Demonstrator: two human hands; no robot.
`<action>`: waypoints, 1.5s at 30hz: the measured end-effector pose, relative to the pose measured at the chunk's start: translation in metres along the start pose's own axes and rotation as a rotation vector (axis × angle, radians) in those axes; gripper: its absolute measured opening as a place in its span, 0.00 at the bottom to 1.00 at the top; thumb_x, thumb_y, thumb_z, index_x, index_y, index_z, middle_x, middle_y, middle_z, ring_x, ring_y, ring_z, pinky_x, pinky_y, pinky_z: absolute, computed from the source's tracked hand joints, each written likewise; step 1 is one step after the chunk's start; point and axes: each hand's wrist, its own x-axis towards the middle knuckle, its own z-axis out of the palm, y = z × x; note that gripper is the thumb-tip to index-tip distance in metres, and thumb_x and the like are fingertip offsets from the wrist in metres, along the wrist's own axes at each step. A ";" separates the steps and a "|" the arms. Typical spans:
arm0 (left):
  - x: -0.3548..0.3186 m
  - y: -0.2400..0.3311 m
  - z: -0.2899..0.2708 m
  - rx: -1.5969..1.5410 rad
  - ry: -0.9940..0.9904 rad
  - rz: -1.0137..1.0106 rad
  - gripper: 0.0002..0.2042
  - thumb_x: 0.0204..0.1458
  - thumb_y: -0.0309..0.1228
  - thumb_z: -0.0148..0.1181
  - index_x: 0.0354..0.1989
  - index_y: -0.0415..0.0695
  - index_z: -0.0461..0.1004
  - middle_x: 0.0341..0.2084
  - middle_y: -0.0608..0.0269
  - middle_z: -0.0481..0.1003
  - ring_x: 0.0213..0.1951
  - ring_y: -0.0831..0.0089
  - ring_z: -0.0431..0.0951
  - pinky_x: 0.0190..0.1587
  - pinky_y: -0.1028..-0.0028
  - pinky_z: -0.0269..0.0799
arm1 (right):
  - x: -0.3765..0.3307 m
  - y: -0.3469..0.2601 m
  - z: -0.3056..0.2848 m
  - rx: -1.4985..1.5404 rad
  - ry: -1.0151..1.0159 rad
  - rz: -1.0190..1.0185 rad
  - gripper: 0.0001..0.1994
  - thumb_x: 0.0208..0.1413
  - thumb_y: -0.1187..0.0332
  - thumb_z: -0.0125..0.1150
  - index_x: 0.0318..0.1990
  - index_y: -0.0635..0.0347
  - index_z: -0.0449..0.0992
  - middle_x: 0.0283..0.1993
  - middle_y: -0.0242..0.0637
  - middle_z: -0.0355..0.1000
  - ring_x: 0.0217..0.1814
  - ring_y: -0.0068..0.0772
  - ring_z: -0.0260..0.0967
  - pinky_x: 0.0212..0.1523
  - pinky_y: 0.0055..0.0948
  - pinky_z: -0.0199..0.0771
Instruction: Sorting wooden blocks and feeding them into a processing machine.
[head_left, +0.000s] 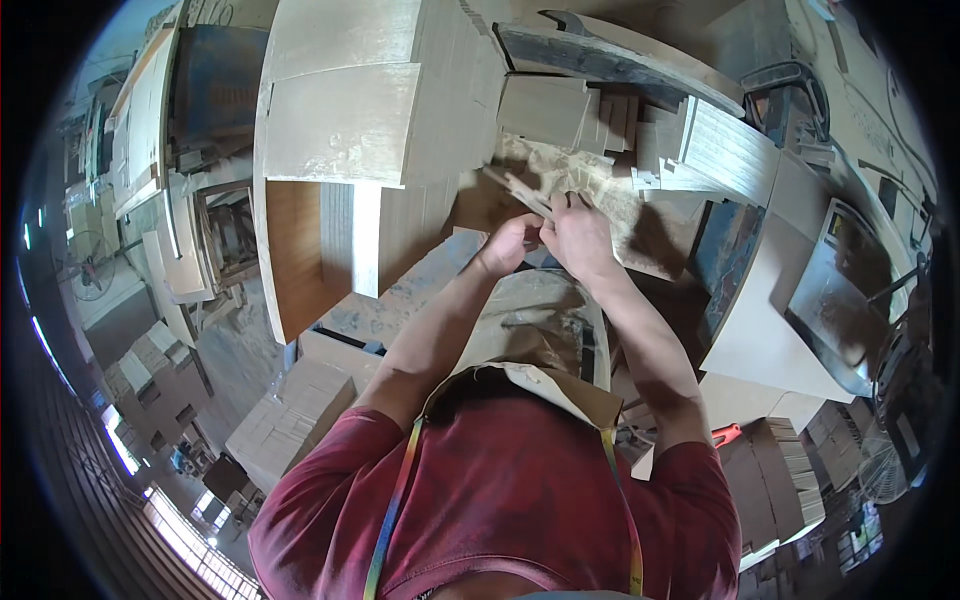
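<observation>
My left hand (pixel 510 243) and my right hand (pixel 580 235) meet in front of me over a sawdust-covered work surface (pixel 600 180). Both are closed on a thin, pale wooden strip (pixel 518 188) that sticks out up and to the left from between them. The strip is tilted, its far end over the dust pile. My forearms come up from the lower edge across a tan apron (pixel 530 330) and a red shirt.
A tall stack of pale plywood panels (pixel 350 110) stands left of my hands. Small cut wooden blocks (pixel 610 120) are piled behind the dust. A dark machine top (pixel 600 55) lies at the back. Cardboard boxes (pixel 290 420) sit low on the left, more boards (pixel 780 480) on the right.
</observation>
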 end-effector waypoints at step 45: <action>0.089 0.103 0.139 -0.531 0.198 0.216 0.30 0.53 0.62 0.75 0.55 0.53 0.83 0.45 0.66 0.85 0.44 0.69 0.84 0.49 0.64 0.81 | 0.106 0.051 -0.035 0.033 0.218 0.522 0.45 0.60 0.37 0.70 0.60 0.80 0.69 0.50 0.66 0.74 0.50 0.69 0.77 0.53 0.53 0.83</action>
